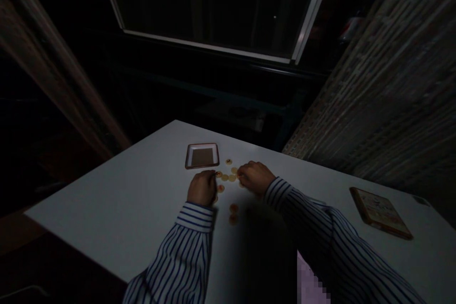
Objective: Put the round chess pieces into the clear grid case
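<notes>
Small round yellowish game pieces, some with red or dark marks, lie in a loose cluster on the white table (pixel 149 190). My left hand (pixel 202 188) is closed at the cluster's left side, its fingertips beside a red-marked piece (pixel 218 174). What these fingers hold, if anything, is hidden. From the right, my right hand (pixel 255 176) reaches in with fingers pinched on a round game piece, mostly covered by the fingertips. Between the hands lie plain pieces (pixel 232 178). One dark-marked piece (pixel 228 161) sits farther back. Closer to me, two reddish pieces (pixel 233 213) lie in shadow.
An open shallow box tray (pixel 187 156) with a brown rim stands behind my left hand. Far right on the table is a brown printed box or lid (pixel 383 213). A beaded curtain (pixel 342 104) hangs along the right edge. The room is very dim.
</notes>
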`<action>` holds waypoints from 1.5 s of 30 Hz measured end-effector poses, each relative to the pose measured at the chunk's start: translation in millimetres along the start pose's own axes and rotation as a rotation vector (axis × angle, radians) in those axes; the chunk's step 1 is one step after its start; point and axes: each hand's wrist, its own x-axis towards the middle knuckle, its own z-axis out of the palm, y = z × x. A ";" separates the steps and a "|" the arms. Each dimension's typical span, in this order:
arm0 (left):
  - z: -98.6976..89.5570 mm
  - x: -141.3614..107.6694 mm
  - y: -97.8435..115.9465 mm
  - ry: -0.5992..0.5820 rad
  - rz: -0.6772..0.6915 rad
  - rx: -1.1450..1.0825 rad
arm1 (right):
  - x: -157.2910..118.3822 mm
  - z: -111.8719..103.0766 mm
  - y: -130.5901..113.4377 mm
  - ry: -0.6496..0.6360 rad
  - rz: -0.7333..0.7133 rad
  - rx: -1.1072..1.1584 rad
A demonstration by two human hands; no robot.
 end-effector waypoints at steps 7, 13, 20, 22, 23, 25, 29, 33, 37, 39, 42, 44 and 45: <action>4.0 -1.3 -1.1 0.018 -0.021 -0.019 | 31.4 19.6 -13.4 0.015 -0.048 0.023; 4.5 -2.1 -0.7 0.015 -0.051 -0.004 | 46.7 29.6 -17.7 -0.022 -0.047 0.020; 6.8 -1.2 -0.3 0.026 -0.056 0.003 | 50.6 35.0 -19.4 -0.024 -0.072 -0.004; 8.5 -1.1 -1.1 0.038 -0.054 0.005 | 50.8 36.8 -19.5 -0.011 -0.072 -0.008; 9.4 -1.1 -1.7 0.042 -0.052 0.007 | 50.8 37.3 -19.6 -0.006 -0.073 -0.011; 10.9 -1.0 -2.6 0.052 -0.050 0.008 | 50.5 37.4 -19.7 -0.001 -0.077 -0.016; 10.7 -0.7 -2.1 0.083 -0.040 -0.031 | 48.8 33.7 -17.9 0.020 -0.044 0.063; 5.0 0.4 2.2 0.106 -0.059 -0.128 | 48.4 31.6 -11.2 0.056 0.024 0.382; 1.8 2.0 5.5 0.129 -0.047 -0.258 | 51.7 36.5 -3.4 0.038 0.052 0.848; 3.4 2.6 5.6 0.145 -0.008 -0.315 | 53.5 39.1 -1.2 0.040 0.054 1.062; 7.0 2.9 5.1 0.168 0.051 -0.369 | 54.7 39.4 -0.6 0.044 0.086 1.293; 8.1 2.7 5.3 0.180 0.073 -0.389 | 54.3 37.0 -1.7 0.035 0.127 1.363; 8.1 2.5 5.7 0.186 0.077 -0.397 | 53.8 35.2 -2.5 0.024 0.145 1.378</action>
